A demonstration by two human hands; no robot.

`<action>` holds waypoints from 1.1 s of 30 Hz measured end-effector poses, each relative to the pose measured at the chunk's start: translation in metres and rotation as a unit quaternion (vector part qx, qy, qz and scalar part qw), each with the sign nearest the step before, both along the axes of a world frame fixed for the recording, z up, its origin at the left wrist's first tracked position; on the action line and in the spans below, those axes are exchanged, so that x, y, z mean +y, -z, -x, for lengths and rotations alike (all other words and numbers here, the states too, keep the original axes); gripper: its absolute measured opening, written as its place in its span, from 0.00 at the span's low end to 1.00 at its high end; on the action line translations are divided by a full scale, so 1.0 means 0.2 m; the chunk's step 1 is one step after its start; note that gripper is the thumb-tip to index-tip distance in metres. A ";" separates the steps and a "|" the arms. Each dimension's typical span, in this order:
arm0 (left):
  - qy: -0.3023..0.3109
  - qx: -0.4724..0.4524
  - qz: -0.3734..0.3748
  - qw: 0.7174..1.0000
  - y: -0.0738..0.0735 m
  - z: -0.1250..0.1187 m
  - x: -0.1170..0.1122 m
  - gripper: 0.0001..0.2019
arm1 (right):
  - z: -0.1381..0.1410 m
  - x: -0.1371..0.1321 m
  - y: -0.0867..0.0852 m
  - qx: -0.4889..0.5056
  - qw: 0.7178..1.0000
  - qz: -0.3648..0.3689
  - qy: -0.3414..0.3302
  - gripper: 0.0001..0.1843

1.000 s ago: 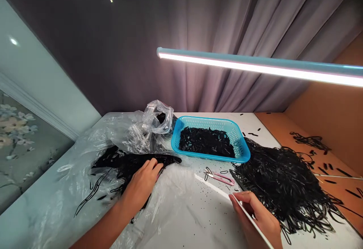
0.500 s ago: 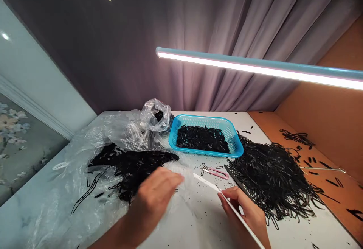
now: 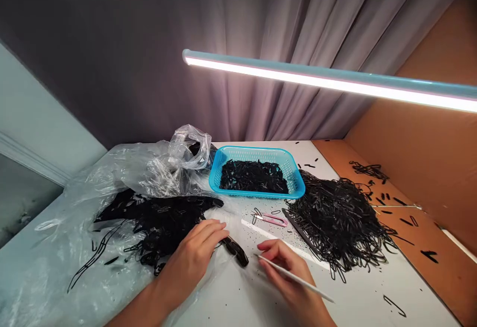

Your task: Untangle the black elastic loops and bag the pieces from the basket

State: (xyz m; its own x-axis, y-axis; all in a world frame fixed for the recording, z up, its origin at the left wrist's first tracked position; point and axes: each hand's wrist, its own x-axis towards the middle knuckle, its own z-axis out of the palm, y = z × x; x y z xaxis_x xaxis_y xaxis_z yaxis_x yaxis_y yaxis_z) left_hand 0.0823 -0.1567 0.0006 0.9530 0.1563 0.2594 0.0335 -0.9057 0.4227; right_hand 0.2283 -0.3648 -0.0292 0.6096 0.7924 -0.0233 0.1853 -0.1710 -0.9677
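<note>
My left hand (image 3: 201, 247) is closed at the right edge of a pile of black rubbery pieces (image 3: 160, 217), its fingers over the end of a glossy black strip (image 3: 235, 251). The strip sticks out to the right, towards my other hand; its gripped end is hidden. My right hand (image 3: 285, 270) pinches a thin white pen-like tool (image 3: 298, 280), whose fine dark tip points left, just short of the strip. Behind both hands, a pink-handled cutter (image 3: 275, 219) lies on the white table (image 3: 257, 297).
A blue plastic basket (image 3: 257, 196) of small black pieces stands at the back. Right of it lies a large heap of black loops (image 3: 339, 217). Clear plastic sheeting (image 3: 122, 168) covers the table's left side. A lit tube lamp (image 3: 316, 78) hangs above.
The glossy black strip now shows at my left fingers, where none was visible before. My right hand has tipped the white tool flatter. The whole view has shifted slightly.
</note>
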 end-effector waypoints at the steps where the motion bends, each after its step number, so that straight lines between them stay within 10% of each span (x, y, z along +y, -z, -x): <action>1: 0.012 0.011 -0.015 1.000 0.01 -0.03 0.00 0.18 | 0.03 0.02 0.01 0.016 1.000 -0.004 -0.018 0.09; 7: 0.066 0.101 -0.026 0.992 -0.02 -0.19 -0.07 0.08 | 0.08 0.09 0.04 -0.057 0.998 0.023 -0.015 0.09; 10: 0.047 0.114 0.192 0.973 -0.09 -0.23 -0.15 0.10 | -0.01 0.00 -0.01 0.029 0.999 0.013 -0.012 0.14; 15: -0.028 0.147 0.541 0.828 -0.06 -0.30 -0.21 0.09 | -0.16 -0.14 -0.07 0.097 0.992 0.026 0.073 0.17; 24: -0.032 0.158 0.595 0.788 0.07 -0.27 -0.15 0.17 | -0.13 -0.06 -0.07 0.173 0.984 -0.016 0.042 0.19; 33: -0.068 0.119 0.564 0.814 0.04 -0.24 -0.13 0.14 | -0.16 -0.06 -0.05 0.132 0.991 -0.022 0.030 0.16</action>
